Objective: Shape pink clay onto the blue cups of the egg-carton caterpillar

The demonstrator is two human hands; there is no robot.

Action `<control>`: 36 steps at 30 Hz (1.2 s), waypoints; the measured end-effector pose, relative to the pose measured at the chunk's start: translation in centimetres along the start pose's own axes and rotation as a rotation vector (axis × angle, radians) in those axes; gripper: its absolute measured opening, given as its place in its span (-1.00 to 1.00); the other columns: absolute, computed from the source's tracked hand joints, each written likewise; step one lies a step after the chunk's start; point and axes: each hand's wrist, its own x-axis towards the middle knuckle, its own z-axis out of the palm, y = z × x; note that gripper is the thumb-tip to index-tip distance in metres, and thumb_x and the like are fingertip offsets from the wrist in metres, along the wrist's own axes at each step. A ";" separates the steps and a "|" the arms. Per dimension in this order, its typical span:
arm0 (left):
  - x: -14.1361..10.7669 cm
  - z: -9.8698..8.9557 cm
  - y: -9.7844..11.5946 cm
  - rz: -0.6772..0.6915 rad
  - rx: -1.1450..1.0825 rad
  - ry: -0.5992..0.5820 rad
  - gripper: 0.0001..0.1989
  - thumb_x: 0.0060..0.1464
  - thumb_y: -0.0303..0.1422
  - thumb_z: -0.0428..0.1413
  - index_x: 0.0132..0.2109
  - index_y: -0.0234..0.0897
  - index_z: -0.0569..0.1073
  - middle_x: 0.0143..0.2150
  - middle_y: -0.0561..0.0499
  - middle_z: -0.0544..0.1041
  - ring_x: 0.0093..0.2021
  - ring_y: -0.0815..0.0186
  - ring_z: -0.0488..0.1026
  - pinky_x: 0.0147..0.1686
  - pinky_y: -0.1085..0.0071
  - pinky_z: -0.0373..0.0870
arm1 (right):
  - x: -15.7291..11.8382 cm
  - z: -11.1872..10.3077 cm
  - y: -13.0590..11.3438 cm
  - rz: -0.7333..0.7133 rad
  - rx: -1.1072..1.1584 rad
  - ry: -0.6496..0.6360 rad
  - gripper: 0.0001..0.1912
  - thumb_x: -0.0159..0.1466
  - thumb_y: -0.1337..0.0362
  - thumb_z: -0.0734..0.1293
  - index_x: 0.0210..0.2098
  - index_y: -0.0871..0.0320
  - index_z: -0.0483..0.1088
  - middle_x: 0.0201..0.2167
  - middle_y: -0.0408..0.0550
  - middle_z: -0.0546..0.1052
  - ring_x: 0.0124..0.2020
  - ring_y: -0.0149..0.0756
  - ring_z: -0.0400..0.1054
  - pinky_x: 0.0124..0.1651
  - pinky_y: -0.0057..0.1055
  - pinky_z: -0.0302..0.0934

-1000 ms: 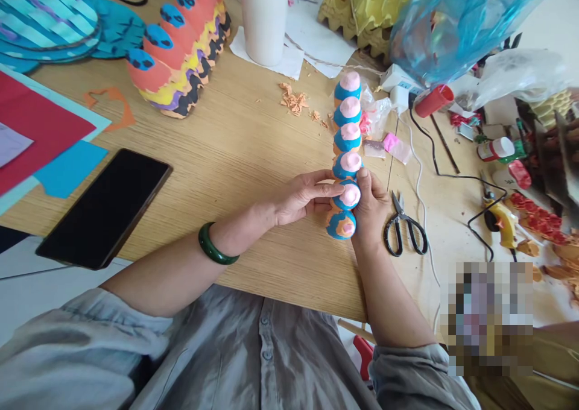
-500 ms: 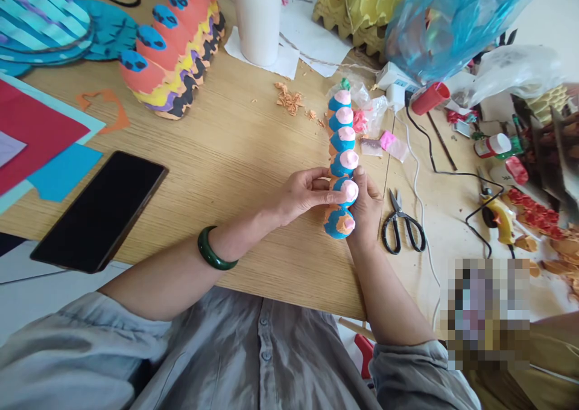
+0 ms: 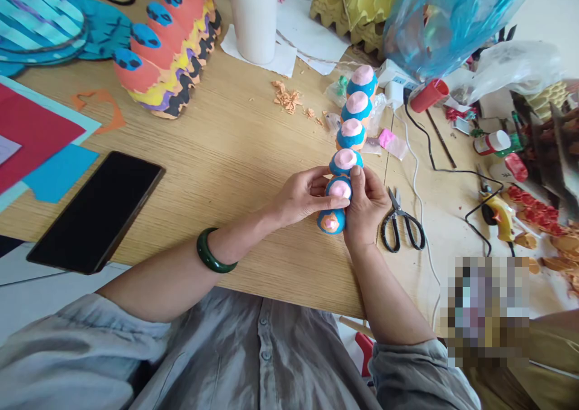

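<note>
A strip of painted egg carton (image 3: 351, 134) is held up over the table between both hands. Its bumps are orange and blue, most topped with pink clay; the nearest one shows an orange patch with a small pink bit. My left hand (image 3: 307, 196) grips it from the left near its lower end, thumb across the second-nearest bump. On the other side my right hand (image 3: 367, 208) pinches the strip, thumb pressed between two bumps. Black-handled scissors (image 3: 402, 226) lie just right of my right hand.
A phone (image 3: 96, 211) and coloured paper sheets (image 3: 45, 132) lie at left. Behind stand a painted orange carton piece (image 3: 167, 54), a white bottle (image 3: 253, 21) and yellow egg trays (image 3: 357, 6). Orange scraps (image 3: 287, 98) lie mid-table; cables and a glue gun (image 3: 497, 214) are at right.
The carton strip has tilted, its far end swinging right and its near end shifting slightly left, so the bump tops face me more. Both hands keep hold of it.
</note>
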 end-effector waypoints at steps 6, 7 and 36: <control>-0.2 0.2 0.4 0.000 0.049 0.004 -0.31 -0.20 -0.18 0.57 0.02 -0.28 0.46 -0.29 0.10 0.56 -0.24 0.36 0.58 -0.22 0.48 0.52 | -0.2 0.2 0.3 -0.030 -0.012 -0.004 -0.71 0.30 -0.05 0.47 -0.29 0.05 0.62 -0.45 -0.21 0.55 -0.41 -0.39 0.39 -0.32 -0.39 0.31; -0.3 0.3 0.4 0.004 0.069 0.009 -0.32 -0.18 -0.18 0.56 0.02 -0.27 0.46 -0.30 0.11 0.55 -0.26 0.36 0.57 -0.24 0.48 0.51 | -0.2 0.2 0.3 -0.032 -0.022 -0.006 -0.70 0.30 -0.05 0.47 -0.29 0.05 0.62 -0.46 -0.22 0.54 -0.42 -0.39 0.38 -0.33 -0.39 0.31; -0.4 -0.2 1.1 0.018 0.069 -0.055 -0.39 -0.08 -0.17 0.56 0.00 -0.27 0.46 -0.26 0.05 0.70 -0.26 0.32 0.68 -0.20 0.43 0.59 | 0.8 0.0 0.6 0.210 0.221 -0.106 -0.49 0.28 -0.22 0.46 -0.47 0.08 0.43 -0.54 -0.27 0.34 -0.52 -0.45 0.17 -0.42 -0.41 0.17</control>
